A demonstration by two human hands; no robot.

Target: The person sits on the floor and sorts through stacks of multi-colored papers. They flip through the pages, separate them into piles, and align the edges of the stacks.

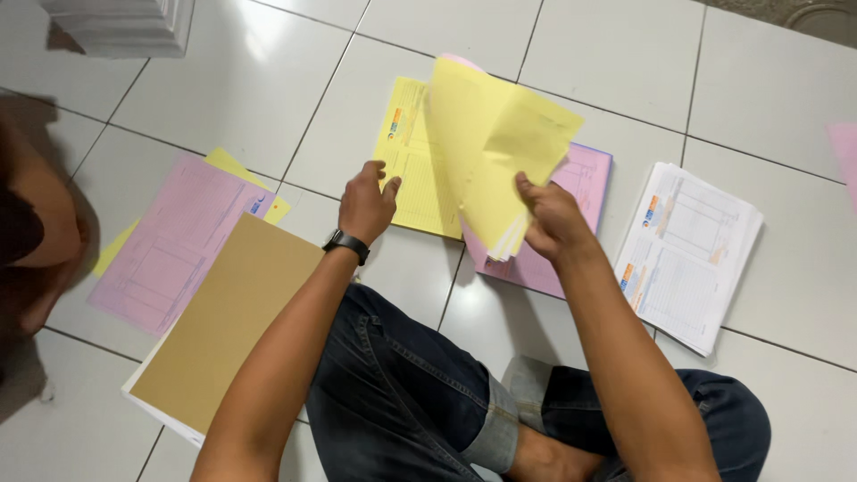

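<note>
Your right hand (551,217), center-right of frame, has its fingers pinched closed on the lower edge of a bundle of yellow sheets (495,152), lifted and curling up toward the top center. Your left hand (364,203), just left of center, looks loosely curled, fingertips touching the left edge of the flat yellow sheet (412,165) lying on the white tile floor (223,98); not really gripping it, more pressing on it.

Risks as I judge them:
- The pinch sits at one corner of the bundle, so the sheets fan out. They could slide apart and drop onto the pink stack (585,192) underneath, mixing colours.
- The top yellow sheets are already folding over. Pull harder and you may crease or tear one.
- The flat yellow sheet lies on smooth tile. If your left fingers shift, it may skate out of line.
- The white printed stack (687,254) at right lies just beside your right forearm; a swing of the elbow could scatter it.
- The brown cardboard sheet (228,321) at lower left overlaps a pink form (174,236) and touches your left arm; a nudge would drag both.
- Another person's arm, blurred, sits at the far left edge, close to that pink form.
</note>
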